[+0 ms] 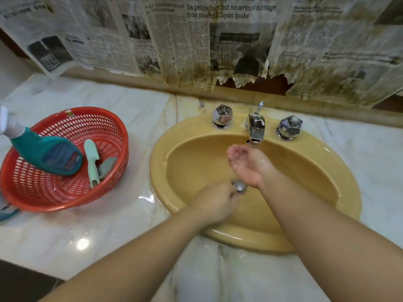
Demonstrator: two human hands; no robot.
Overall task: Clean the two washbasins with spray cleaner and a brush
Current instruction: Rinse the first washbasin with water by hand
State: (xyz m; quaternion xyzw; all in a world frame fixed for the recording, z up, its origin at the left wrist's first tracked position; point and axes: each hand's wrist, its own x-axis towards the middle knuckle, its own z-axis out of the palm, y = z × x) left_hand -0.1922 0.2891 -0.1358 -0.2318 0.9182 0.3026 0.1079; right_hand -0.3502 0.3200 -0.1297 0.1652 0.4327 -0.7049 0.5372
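A yellow washbasin (196, 149) is set in the marble counter, wet inside. My right hand (246, 163) is cupped palm up under the chrome tap (256, 127), and water runs over it. My left hand (216, 202) is lower in the bowl, fingers curled next to the metal drain plug (239, 186); whether it holds the plug I cannot tell. A teal spray cleaner bottle (46, 154) with a white trigger lies in the red basket (104, 192) on the left. Beside the bottle in the basket lies a pale green brush (92, 162).
Two chrome faceted tap handles (222, 116) (290, 127) flank the spout. The marble counter (98, 232) is wet around the basin. Stained, torn newspaper (196, 51) covers the wall behind. A teal object (7, 215) pokes out under the basket at the far left.
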